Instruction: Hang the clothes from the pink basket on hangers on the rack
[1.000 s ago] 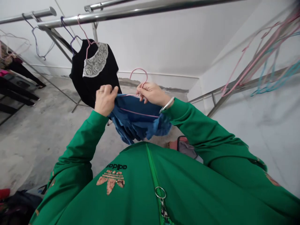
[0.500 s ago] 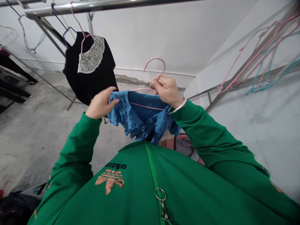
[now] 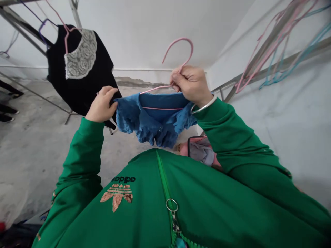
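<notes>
A blue blouse with ruffled edges hangs in front of my chest on a pink hanger. The hanger's lower bar shows across the neck opening, and its hook curves upward and free. My right hand, with a bangle at the wrist, is closed around the hanger just below the hook. At the blouse's left shoulder, my left hand pinches the edge of the cloth between thumb and fingers. The blouse's right shoulder is partly hidden by my right hand and wrist.
A black top with a white lace collar hangs on the metal rack at left. Pink and blue hangers hang from a rail at right. A pink bag with grey cloth stands below. Another person's legs show far left.
My left hand has closed from spread fingers onto the blouse's shoulder and shifted left. My right hand has risen slightly with the hanger. The camera view has shifted, so the black top sits further left.
</notes>
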A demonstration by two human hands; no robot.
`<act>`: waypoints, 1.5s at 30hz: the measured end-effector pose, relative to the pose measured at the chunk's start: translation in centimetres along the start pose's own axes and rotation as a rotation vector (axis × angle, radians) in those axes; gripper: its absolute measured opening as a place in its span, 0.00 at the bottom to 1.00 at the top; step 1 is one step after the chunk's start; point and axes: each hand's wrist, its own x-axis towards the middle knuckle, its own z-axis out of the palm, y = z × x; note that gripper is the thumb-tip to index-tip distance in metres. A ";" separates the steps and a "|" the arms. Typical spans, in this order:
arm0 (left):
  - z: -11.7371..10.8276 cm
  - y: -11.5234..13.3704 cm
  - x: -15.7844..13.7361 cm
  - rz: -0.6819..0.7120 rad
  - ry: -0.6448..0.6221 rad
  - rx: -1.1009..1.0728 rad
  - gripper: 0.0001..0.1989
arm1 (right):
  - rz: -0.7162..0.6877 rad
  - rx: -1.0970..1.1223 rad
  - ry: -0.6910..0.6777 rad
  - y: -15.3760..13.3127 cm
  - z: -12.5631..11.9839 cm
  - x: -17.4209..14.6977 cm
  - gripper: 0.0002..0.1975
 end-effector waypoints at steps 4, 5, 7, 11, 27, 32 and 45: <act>0.9 4.5 1.9 0.050 -0.059 -0.007 0.16 | -0.060 -0.029 -0.082 -0.5 1.0 0.4 0.24; 1.4 5.3 2.3 0.031 -0.057 -0.006 0.15 | -0.071 -0.035 -0.099 -0.7 0.9 0.6 0.25; 1.9 6.1 2.9 -0.016 0.015 -0.005 0.15 | -0.083 -0.066 -0.100 -0.6 0.1 1.0 0.24; 1.1 5.1 2.9 -0.085 0.159 -0.002 0.13 | -0.074 -0.226 0.150 1.8 -3.9 0.0 0.20; -1.3 2.5 1.2 -0.144 0.226 -0.010 0.16 | 0.356 -0.121 0.344 9.6 -4.7 -5.6 0.10; -0.8 2.1 0.3 -0.077 0.284 0.017 0.15 | 0.132 -0.379 0.283 6.7 -6.7 -5.3 0.18; -1.2 0.8 -1.4 0.260 0.460 -0.082 0.31 | 0.407 0.113 -0.588 2.0 -3.6 -8.6 0.28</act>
